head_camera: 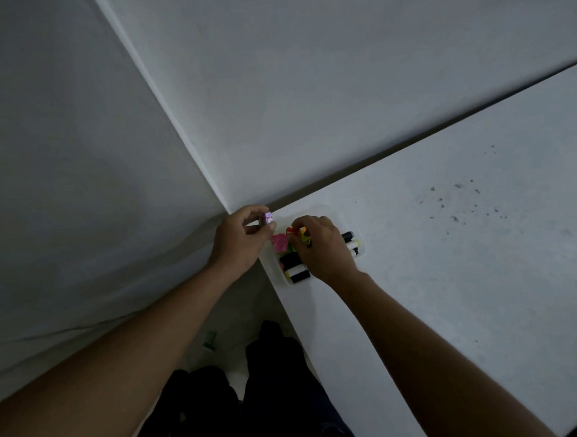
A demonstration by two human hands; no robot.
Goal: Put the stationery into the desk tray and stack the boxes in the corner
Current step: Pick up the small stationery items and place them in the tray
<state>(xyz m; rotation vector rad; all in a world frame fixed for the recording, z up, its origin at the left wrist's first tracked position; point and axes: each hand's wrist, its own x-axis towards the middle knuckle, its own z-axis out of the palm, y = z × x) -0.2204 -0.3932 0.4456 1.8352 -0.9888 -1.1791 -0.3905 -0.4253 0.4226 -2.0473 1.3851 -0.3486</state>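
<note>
- Grip of the left hand (239,239): a small purple-and-white item (268,217) is pinched between the thumb and the curled fingertips. It is held just above the far left corner of the desk tray (362,252).
- Grip of the right hand (323,249): the fingers are curled down into the tray and closed on a bunch of bright pieces (301,234) in red, yellow and green. What kind of stationery these are cannot be told.
- A pink piece (278,242) is seen lying in the tray between the two hands, touching the bright pieces.
- Black-and-white markers (295,267) are laid side by side along the tray. One set of ends shows at the tray's near end, and the other ends show past the right hand at the tray's far right end.
- The tray is translucent, so its rim is only faintly made out. It is set on the white counter (442,272), right at the counter's corner.
- Two pale walls (285,87) are joined in a corner just behind the tray.
- Dark specks (461,198) are scattered over the counter, well to the right of the tray.
- Below the tray, past the counter's edge, a pale floor (231,314) is seen. A small green object (210,338) lies on it, beside legs in dark trousers (275,381).
</note>
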